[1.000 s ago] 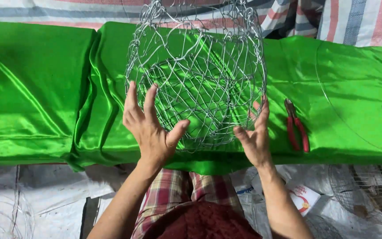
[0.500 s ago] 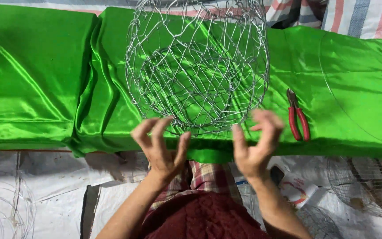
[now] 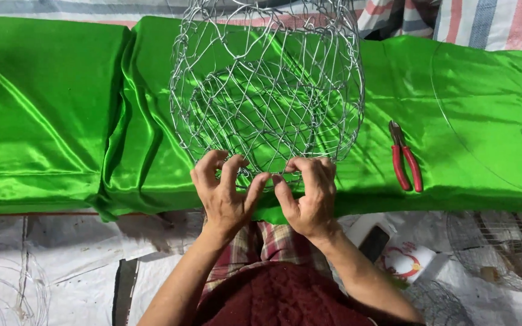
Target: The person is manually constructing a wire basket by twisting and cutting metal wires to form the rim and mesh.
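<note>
A round basket of woven silver wire (image 3: 267, 90) stands on a table draped in shiny green cloth (image 3: 49, 121). Both hands meet at its near rim. My left hand (image 3: 222, 193) has its fingers curled over the rim wire, thumb pointing inward. My right hand (image 3: 309, 196) pinches the same stretch of rim right beside it, fingertips nearly touching the left thumb. The wire under the fingers is partly hidden.
Red-handled pliers (image 3: 405, 158) lie on the green cloth to the right of the basket. A thin wire hoop (image 3: 454, 136) rests on the cloth further right. On the floor are white sheets, a wire mesh piece (image 3: 496, 247) at right and wire loops (image 3: 1, 296) at left.
Both hands slid from the basket's sides inward along the near rim and now sit close together at its front, with fingers curled on the wire.
</note>
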